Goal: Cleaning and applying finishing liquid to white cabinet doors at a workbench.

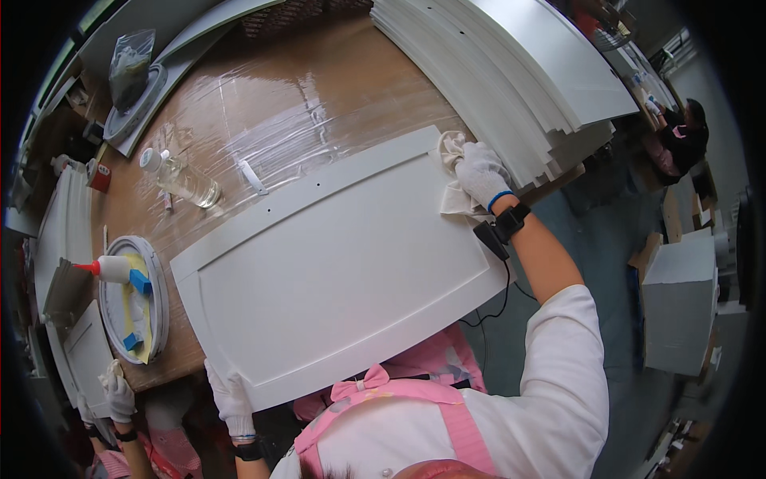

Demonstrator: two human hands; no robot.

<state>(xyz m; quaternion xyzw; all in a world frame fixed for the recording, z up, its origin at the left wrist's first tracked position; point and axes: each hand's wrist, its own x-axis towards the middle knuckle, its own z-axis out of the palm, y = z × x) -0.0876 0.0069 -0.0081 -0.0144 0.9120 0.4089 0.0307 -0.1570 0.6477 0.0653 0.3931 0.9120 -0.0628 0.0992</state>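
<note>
A white framed panel (343,263), like a cabinet door, lies at a slant in front of me, its near edge by my body. My left hand (229,399), in a white knit glove, grips the panel's near left corner; some of its fingers are hidden. At the far right corner is my gloved right hand (481,174), closed on a crumpled cream cloth (463,201). Part of the cloth rests on the panel's right frame strip. Small dark holes dot the far strip.
Left of the panel stand a clear bottle (187,182) and a round lid (159,319) with a red-tipped squeeze bottle (112,269) and blue blocks. Stacked white panels (487,72) border the far right. Plastic film covers the brown table (343,104). A co-worker's gloved hand (120,395) is at lower left.
</note>
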